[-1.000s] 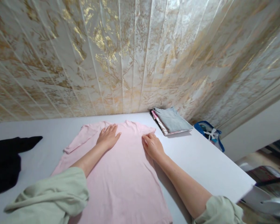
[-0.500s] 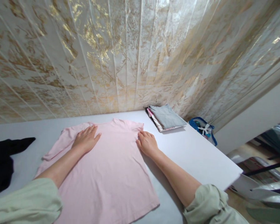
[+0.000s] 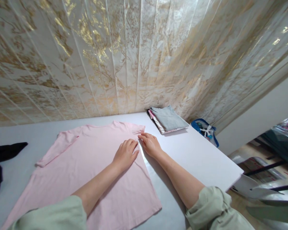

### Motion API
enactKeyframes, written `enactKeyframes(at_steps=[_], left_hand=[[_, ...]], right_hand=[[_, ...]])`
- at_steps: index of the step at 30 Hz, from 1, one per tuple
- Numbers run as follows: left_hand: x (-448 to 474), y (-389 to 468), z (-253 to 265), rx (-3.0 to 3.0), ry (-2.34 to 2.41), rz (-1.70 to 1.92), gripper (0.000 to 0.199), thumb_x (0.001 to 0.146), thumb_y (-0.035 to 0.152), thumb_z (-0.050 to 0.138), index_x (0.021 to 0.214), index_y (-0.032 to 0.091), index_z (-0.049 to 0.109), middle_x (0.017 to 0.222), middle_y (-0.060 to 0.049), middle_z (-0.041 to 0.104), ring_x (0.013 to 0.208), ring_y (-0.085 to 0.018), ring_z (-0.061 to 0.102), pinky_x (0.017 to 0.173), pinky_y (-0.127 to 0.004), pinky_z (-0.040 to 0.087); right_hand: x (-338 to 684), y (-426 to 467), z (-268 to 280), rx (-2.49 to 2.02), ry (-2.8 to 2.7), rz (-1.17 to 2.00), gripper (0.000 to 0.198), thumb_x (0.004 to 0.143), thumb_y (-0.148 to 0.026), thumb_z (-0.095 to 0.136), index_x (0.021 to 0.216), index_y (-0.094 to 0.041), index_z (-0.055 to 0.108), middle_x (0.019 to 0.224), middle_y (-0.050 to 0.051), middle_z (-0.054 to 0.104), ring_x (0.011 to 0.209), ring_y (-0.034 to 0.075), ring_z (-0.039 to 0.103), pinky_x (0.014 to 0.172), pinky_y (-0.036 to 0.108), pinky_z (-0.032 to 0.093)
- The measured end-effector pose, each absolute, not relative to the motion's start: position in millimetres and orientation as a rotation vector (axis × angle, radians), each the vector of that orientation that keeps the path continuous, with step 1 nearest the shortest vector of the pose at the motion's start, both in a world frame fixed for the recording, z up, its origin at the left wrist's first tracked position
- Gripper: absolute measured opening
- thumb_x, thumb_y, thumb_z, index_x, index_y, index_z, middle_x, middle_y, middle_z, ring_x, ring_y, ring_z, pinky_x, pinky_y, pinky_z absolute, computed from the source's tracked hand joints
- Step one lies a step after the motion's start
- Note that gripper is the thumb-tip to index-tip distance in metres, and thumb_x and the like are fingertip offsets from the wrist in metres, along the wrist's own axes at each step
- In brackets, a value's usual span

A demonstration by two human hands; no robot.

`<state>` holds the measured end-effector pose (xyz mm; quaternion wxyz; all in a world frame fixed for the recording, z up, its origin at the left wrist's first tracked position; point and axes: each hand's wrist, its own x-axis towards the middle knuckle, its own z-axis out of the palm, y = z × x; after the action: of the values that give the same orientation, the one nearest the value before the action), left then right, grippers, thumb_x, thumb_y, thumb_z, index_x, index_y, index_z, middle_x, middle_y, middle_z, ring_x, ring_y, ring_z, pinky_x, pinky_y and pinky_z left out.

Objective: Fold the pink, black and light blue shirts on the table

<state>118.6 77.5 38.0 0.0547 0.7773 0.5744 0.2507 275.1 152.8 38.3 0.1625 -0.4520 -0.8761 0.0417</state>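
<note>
Both forearms reach forward and converge. The left forearm (image 3: 98, 187) angles rightward, the right forearm (image 3: 180, 179) leftward. The left hand (image 3: 124, 155) is palm down, fingers bent, thumb apart. The right hand (image 3: 150, 146), fingers curled, sits just beside it.

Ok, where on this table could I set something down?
Widest: the white table between the folded pile, right forearm and its right edge. Smaller: between the black cloth and pink shirt. Crowded: the shirt's right sleeve, with the left hand and right hand close by.
</note>
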Motion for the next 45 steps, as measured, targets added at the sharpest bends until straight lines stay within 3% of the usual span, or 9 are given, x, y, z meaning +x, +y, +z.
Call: enactKeyframes(at_steps=[7,11,18,25,30,35,45], left_hand=[[112.4,71.9,37.1,2.333,1.7,0.819,0.004,0.089,0.023,0.049,0.088,0.021,0.052,0.093,-0.004,0.056,0.091,-0.021,0.051,0.081,-0.037,0.043],[111.2,63.1,39.5,2.339,1.634,0.837,0.005,0.087,0.022,0.05,0.092,0.021,0.053,0.097,-0.004,0.056,0.094,-0.022,0.05,0.084,-0.038,0.043],[108.0,58.1,38.2,2.386,1.642,0.749,0.025,0.087,0.024,0.052,0.111,0.024,0.059,0.104,-0.005,0.055,0.1,-0.023,0.05,0.09,-0.04,0.043],[108.5,45.3,42.2,2.345,1.564,0.761,0.017,0.087,0.021,0.05,0.101,0.023,0.06,0.104,-0.005,0.055,0.1,-0.022,0.05,0.09,-0.04,0.043],[108.7,15.4,48.7,2.362,1.432,0.695,0.022,0.084,0.016,0.049,0.101,0.025,0.06,0.106,-0.004,0.055,0.102,-0.021,0.05,0.091,-0.039,0.042],[108.2,-12.2,53.3,2.36,1.349,0.623,0.029,0.081,0.01,0.046,0.102,0.026,0.059,0.105,-0.004,0.056,0.101,-0.021,0.049,0.089,-0.038,0.041],[112.9,-45.3,60.1,2.259,1.28,0.504,0.012,0.081,0.015,0.051,0.088,0.023,0.056,0.095,-0.002,0.058,0.091,-0.02,0.051,0.084,-0.036,0.039]], right_hand=[[272.1,157.1,43.2,-1.363,-2.485,0.099,0.034,0.099,-0.027,0.04,0.127,-0.031,0.06,0.133,0.002,0.058,0.121,0.02,0.051,0.096,0.035,0.04],[268.8,156.3,43.2,-1.398,-2.47,0.058,0.035,0.1,-0.033,0.037,0.129,-0.03,0.057,0.135,0.004,0.057,0.122,0.021,0.051,0.096,0.037,0.04],[264.7,154.2,41.1,-1.414,-2.429,0.09,0.037,0.096,-0.041,0.044,0.128,-0.028,0.057,0.136,0.005,0.055,0.125,0.021,0.048,0.101,0.038,0.037],[264.2,156.2,40.1,-1.424,-2.422,0.102,0.039,0.093,-0.037,0.047,0.129,-0.026,0.056,0.137,0.006,0.054,0.126,0.023,0.046,0.101,0.041,0.036],[264.3,156.7,39.4,-1.425,-2.432,0.127,0.039,0.093,-0.037,0.046,0.13,-0.026,0.055,0.138,0.006,0.053,0.127,0.022,0.045,0.102,0.041,0.035],[263.5,153.4,39.5,-1.413,-2.453,0.106,0.046,0.091,-0.05,0.048,0.13,-0.025,0.054,0.141,0.008,0.05,0.128,0.024,0.043,0.104,0.043,0.032],[264.0,151.7,41.3,-1.433,-2.478,0.116,0.05,0.088,-0.051,0.052,0.13,-0.025,0.053,0.143,0.009,0.047,0.13,0.026,0.04,0.104,0.043,0.03]])
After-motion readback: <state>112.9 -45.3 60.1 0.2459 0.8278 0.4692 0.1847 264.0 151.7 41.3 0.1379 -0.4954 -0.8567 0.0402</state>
